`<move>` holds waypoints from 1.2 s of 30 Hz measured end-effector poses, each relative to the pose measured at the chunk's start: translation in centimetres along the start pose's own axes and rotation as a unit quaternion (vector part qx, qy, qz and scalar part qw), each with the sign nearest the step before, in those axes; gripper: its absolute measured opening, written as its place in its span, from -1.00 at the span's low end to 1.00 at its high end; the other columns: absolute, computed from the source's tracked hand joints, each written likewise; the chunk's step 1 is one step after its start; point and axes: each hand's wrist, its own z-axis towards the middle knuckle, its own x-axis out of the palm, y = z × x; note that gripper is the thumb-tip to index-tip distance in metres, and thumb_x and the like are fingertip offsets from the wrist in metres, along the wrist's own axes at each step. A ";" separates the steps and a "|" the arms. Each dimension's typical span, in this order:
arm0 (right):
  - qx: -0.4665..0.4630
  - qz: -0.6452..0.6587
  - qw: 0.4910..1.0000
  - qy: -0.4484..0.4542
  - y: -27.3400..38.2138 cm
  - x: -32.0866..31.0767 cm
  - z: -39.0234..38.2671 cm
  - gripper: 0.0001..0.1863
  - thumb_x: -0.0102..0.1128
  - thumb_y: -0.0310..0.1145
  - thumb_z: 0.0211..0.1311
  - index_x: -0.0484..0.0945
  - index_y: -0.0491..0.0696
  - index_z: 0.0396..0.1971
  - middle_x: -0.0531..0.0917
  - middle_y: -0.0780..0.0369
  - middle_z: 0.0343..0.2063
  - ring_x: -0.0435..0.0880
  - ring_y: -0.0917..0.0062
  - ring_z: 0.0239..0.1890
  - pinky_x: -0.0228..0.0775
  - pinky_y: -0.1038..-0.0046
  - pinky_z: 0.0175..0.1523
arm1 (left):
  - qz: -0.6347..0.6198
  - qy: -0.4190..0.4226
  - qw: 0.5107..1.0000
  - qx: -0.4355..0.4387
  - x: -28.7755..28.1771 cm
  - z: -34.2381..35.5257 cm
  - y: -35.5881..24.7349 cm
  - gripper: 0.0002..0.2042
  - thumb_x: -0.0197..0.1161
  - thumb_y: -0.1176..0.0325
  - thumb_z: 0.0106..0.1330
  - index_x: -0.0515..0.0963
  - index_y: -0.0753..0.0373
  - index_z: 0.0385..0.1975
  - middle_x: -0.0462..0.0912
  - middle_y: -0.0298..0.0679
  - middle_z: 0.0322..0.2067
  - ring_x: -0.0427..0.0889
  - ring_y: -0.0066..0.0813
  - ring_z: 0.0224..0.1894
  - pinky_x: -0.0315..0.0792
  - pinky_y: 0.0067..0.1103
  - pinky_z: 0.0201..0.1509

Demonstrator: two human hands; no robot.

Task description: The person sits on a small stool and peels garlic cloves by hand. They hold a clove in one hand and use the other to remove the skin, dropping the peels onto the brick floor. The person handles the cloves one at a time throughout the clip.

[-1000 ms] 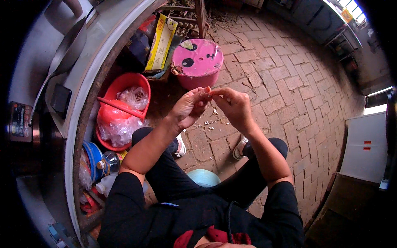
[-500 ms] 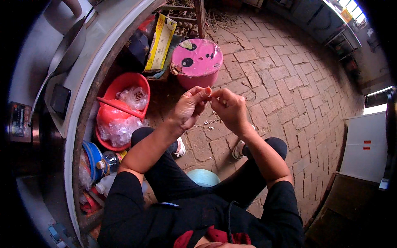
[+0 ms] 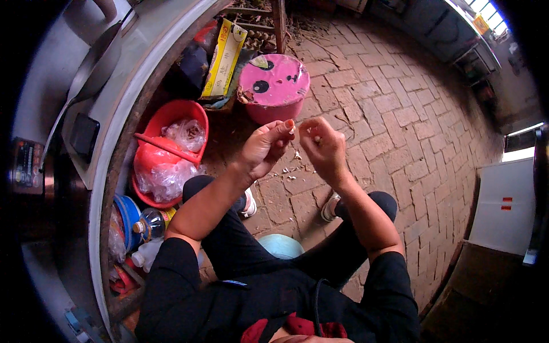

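Observation:
My left hand (image 3: 267, 144) is closed, its thumb and forefinger pinching a small whitish piece (image 3: 292, 130) that resembles a garlic clove. Just to its right, my right hand (image 3: 323, 147) curls its fingers inward, and a small pale piece (image 3: 318, 139) shows within them. A narrow gap separates the two hands. Beneath them, pale peel-like scraps (image 3: 290, 176) lie scattered over the brick floor, with another white scrap (image 3: 297, 155) visible just below the hands; I cannot tell whether it is falling or lying there.
Ahead stands a round pink stool or tub (image 3: 274, 86) with a cartoon face. At left are a red basket (image 3: 201, 114) of plastic bags, a yellow box (image 3: 225, 60), bottles (image 3: 151, 223) and a counter edge (image 3: 103, 228). A pale blue-green round thing (image 3: 281, 246) sits between my legs.
My right hand has moved away from the left fingertips and turned, so the pale piece inside it shows. A white scrap now appears below the hands. The left hand stays nearly still.

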 end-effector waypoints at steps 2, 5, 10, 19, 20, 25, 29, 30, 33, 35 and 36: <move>0.063 0.072 0.993 0.066 0.4 -1.0 0.6 -0.82 0.16 -0.51 0.13 0.54 -0.11 -0.23 0.65 0.19 -0.51 0.63 0.65 -0.44 0.47 0.54 -0.31 | -0.035 -0.003 0.999 -0.035 0.0 -0.1 -0.1 -0.87 0.19 0.27 0.31 0.54 0.18 -0.33 0.56 -0.46 -0.45 0.39 -0.83 -0.56 0.33 -0.85 -0.50; 0.077 0.181 0.973 0.123 -0.9 -0.8 0.7 -0.76 0.15 -0.44 0.23 0.54 -0.17 -0.12 0.64 0.32 -0.44 0.54 0.76 -0.35 0.41 0.62 -0.25 | -0.074 0.030 0.993 -0.082 0.2 -0.1 -0.1 -0.85 0.17 0.26 0.32 0.52 0.20 -0.28 0.56 -0.44 -0.47 0.37 -0.85 -0.60 0.31 -0.89 -0.57; 0.119 0.195 0.961 0.157 -2.0 -1.0 0.9 -0.75 0.15 -0.30 0.28 0.54 -0.19 -0.21 0.53 0.43 -0.54 0.40 0.84 -0.57 0.19 0.74 -0.52 | -0.069 0.029 0.995 -0.067 0.6 -0.3 0.0 -0.84 0.16 0.26 0.33 0.46 0.17 -0.21 0.56 -0.38 -0.49 0.37 -0.86 -0.63 0.25 -0.93 -0.63; 0.328 0.427 0.824 0.177 -1.8 -0.2 0.2 -0.76 0.13 -0.14 0.28 0.46 -0.02 -0.33 0.31 0.50 -0.70 0.14 0.86 -0.74 -0.14 0.71 -0.68 | 0.005 -0.010 1.000 0.008 1.3 -0.6 -0.4 -0.84 0.09 0.22 0.37 0.45 0.14 -0.22 0.55 -0.37 -0.50 0.37 -0.84 -0.66 0.24 -0.90 -0.63; 0.331 0.430 0.822 0.173 -1.8 -0.2 0.2 -0.75 0.13 -0.14 0.28 0.45 -0.02 -0.34 0.31 0.50 -0.70 0.15 0.86 -0.75 -0.14 0.71 -0.68 | 0.018 -0.019 1.000 0.016 1.4 -0.6 -0.3 -0.83 0.09 0.22 0.37 0.45 0.15 -0.20 0.55 -0.36 -0.49 0.37 -0.84 -0.66 0.25 -0.89 -0.63; 0.343 0.416 0.833 0.126 -1.4 -0.1 0.2 -0.75 0.12 -0.14 0.28 0.45 -0.02 -0.36 0.30 0.49 -0.70 0.14 0.85 -0.76 -0.15 0.70 -0.69 | 0.032 -0.032 0.998 0.042 1.7 -0.8 -0.4 -0.80 0.11 0.25 0.36 0.47 0.18 -0.12 0.56 -0.33 -0.41 0.35 -0.85 -0.62 0.26 -0.88 -0.57; 0.306 0.414 0.852 0.095 -1.3 -0.1 0.0 -0.78 0.07 -0.20 0.32 0.43 -0.05 -0.34 0.32 0.46 -0.71 0.14 0.85 -0.79 -0.13 0.72 -0.72 | 0.105 -0.063 0.987 0.103 1.9 -0.7 0.1 -0.78 0.22 0.33 0.29 0.51 0.25 -0.14 0.57 -0.41 -0.40 0.30 -0.87 -0.59 0.17 -0.88 -0.56; 0.292 0.390 0.868 0.092 -0.8 -0.1 0.0 -0.79 0.07 -0.21 0.33 0.43 -0.06 -0.33 0.32 0.47 -0.71 0.15 0.85 -0.79 -0.12 0.72 -0.72 | 0.121 -0.070 0.984 0.112 1.8 -0.6 0.2 -0.79 0.24 0.34 0.27 0.52 0.26 -0.16 0.56 -0.42 -0.42 0.29 -0.87 -0.60 0.13 -0.88 -0.59; 0.225 0.320 0.916 0.085 -0.3 0.1 0.0 -0.79 0.07 -0.23 0.33 0.43 -0.08 -0.33 0.35 0.46 -0.68 0.21 0.85 -0.74 -0.04 0.74 -0.67 | 0.158 -0.070 0.974 0.143 2.1 -0.7 0.0 -0.81 0.27 0.35 0.25 0.55 0.26 -0.21 0.54 -0.47 -0.48 0.25 -0.88 -0.62 0.06 -0.85 -0.63; 0.181 0.263 0.944 0.085 0.0 -0.1 -0.1 -0.80 0.09 -0.27 0.32 0.44 -0.11 -0.34 0.40 0.44 -0.64 0.29 0.83 -0.65 0.07 0.73 -0.59 | 0.182 -0.066 0.968 0.157 2.3 -0.8 0.0 -0.83 0.27 0.36 0.25 0.56 0.27 -0.23 0.52 -0.50 -0.53 0.22 -0.89 -0.63 0.05 -0.83 -0.63; 0.165 0.229 0.955 0.088 0.2 -0.2 -0.1 -0.81 0.11 -0.30 0.30 0.44 -0.13 -0.34 0.43 0.42 -0.61 0.34 0.82 -0.58 0.15 0.71 -0.52 | 0.196 -0.066 0.965 0.159 2.2 -0.9 -0.1 -0.83 0.26 0.36 0.25 0.56 0.27 -0.23 0.50 -0.51 -0.55 0.22 -0.89 -0.64 0.06 -0.83 -0.63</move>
